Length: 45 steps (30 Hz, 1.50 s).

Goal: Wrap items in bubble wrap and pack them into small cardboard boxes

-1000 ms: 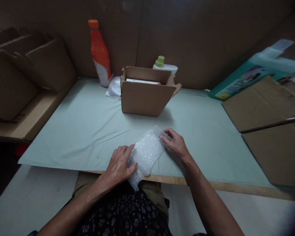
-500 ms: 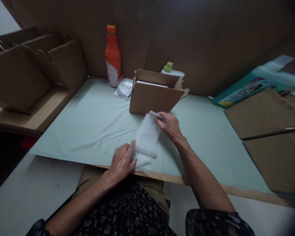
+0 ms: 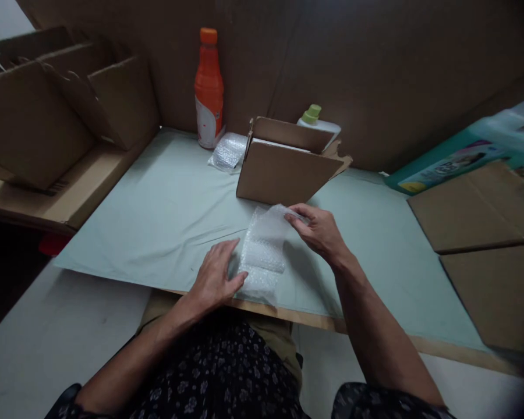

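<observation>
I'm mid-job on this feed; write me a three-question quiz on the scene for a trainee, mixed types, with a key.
1. Which hand pinches the far end of the bubble wrap that lies between the two hands?
2. True or false: the orange bottle lies on its side.
3. Fill in: The green-capped bottle is partly hidden behind the open ____.

Key:
1. The right hand.
2. False; the orange bottle stands upright.
3. Cardboard box.
</observation>
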{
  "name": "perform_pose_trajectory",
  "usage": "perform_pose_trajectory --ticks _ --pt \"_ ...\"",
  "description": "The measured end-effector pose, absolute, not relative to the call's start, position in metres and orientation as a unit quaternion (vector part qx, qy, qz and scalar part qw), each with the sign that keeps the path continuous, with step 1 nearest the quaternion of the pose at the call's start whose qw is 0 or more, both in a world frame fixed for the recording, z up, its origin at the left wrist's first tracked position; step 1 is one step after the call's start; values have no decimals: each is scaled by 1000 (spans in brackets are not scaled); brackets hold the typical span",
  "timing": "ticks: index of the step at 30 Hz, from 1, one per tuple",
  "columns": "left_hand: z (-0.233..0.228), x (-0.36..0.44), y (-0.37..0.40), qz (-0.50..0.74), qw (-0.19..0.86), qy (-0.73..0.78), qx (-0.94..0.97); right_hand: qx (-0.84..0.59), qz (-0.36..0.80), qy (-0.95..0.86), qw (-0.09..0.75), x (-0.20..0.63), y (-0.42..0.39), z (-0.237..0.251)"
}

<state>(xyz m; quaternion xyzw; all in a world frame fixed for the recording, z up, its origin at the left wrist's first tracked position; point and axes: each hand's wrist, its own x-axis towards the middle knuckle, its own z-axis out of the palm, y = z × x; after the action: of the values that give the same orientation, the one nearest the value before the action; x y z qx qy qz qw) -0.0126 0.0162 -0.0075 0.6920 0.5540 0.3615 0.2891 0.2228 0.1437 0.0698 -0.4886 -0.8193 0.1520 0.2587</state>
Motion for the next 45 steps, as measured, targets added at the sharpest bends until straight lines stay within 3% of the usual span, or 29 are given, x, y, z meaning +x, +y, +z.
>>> perform_pose_trajectory --ticks 4,8,13,17,21,23,26,30,33,36,40,45 --pt "7 -2 45 434 406 501 629 -405 179 -845 301 225 100 119" --pt "27 11 43 406 536 431 602 -432 188 -775 422 239 77 144" --pt "43 -19 15 417 563 442 560 -453 215 -703 503 233 87 140" --pt "33 -58 4 452 526 548 467 -422 243 -744 457 199 126 110" --pt "11 -79 -2 444 521 641 348 -520 223 -789 237 187 166 62" --pt "2 -84 -5 407 545 655 329 -567 195 -783 166 191 173 36" --pt "-2 -91 -8 345 544 663 380 -586 169 -775 165 200 170 9" --pt "13 -103 -7 260 319 741 531 -568 187 -781 179 209 150 9" --pt "29 -97 -2 318 231 711 584 -517 250 -782 242 212 125 40" --pt "36 -63 4 404 331 587 618 -431 347 -774 308 207 98 82" --pt "31 -16 0 397 523 475 585 -386 431 -730 364 192 82 119" --pt "24 -32 -25 425 570 517 476 -382 456 -697 401 160 107 89"
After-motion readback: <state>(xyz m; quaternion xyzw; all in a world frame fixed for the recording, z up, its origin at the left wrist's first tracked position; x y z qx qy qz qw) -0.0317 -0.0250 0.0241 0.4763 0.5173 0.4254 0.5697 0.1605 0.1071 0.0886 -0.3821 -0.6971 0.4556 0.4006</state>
